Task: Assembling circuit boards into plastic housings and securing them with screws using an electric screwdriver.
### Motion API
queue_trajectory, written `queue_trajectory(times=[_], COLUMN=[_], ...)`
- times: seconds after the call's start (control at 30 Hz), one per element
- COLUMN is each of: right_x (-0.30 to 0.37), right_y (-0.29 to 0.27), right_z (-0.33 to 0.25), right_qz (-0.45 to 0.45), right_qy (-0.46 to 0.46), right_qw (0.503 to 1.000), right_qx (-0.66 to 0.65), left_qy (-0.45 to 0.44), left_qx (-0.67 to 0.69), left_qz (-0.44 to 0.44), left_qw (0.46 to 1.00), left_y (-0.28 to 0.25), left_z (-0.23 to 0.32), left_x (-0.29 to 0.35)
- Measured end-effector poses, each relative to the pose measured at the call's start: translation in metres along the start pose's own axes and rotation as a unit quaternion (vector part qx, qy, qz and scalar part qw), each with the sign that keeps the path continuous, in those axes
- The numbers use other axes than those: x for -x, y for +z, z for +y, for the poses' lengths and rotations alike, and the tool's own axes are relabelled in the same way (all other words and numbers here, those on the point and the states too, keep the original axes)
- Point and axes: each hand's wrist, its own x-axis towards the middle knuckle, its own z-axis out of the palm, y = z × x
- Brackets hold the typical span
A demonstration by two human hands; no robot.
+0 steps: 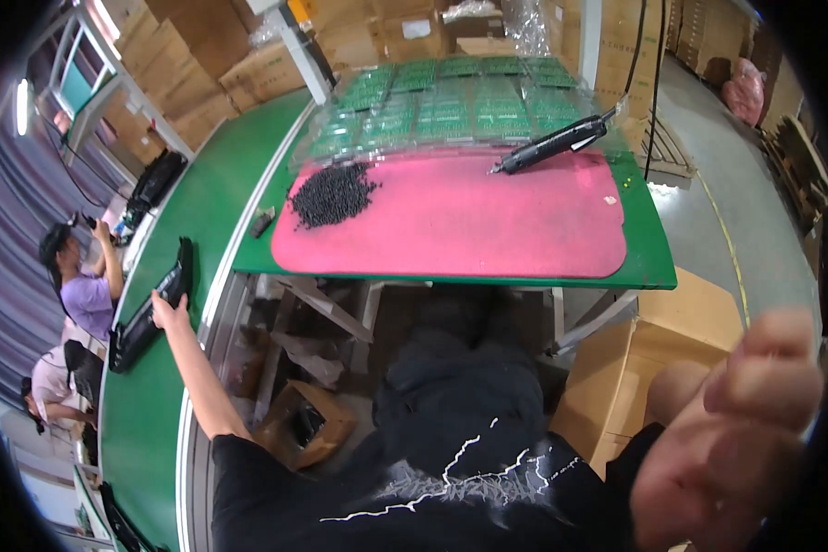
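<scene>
At the left, my left hand (169,311) reaches out over the green conveyor belt, its fingers closed on the edge of a long black plastic housing (140,333). The housing lies slantwise, one end pointing up the belt. My right hand (754,414) is raised close at the lower right, blurred, with its fingers curled in. What it holds, if anything, is hidden. In front of me, a pink mat (469,221) covers most of a green table. On it are a heap of small black screws (332,195) and a black electric screwdriver (557,144).
Behind the mat, green circuit boards (446,106) sit in clear plastic trays. An open cardboard box (607,386) stands at the right below the table; a smaller box (308,425) is at the left. Along the green belt (213,184), two people work on the far side.
</scene>
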Motion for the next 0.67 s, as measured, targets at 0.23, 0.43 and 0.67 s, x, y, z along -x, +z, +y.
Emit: queue_trajectory(times=[0.23, 0.43, 0.67], right_x=[0.115, 0.331, 0.405], right_y=[0.066, 0.184, 0.208], right_z=[0.063, 0.083, 0.069], right_qz=[0.384, 0.144, 0.053], right_qy=[-0.035, 0.697, 0.893], right_qw=[0.874, 0.496, 0.247], right_qx=[0.296, 0.498, 0.373], left_qy=[0.252, 0.485, 0.372], left_qx=[-0.127, -0.421, -0.434], left_qz=[-0.444, -0.538, -0.612], left_qw=[0.850, 0.546, 0.547], left_y=[0.037, 0.093, 0.181], left_z=[-0.065, -0.086, -0.133], left_x=[0.062, 0.122, 0.084])
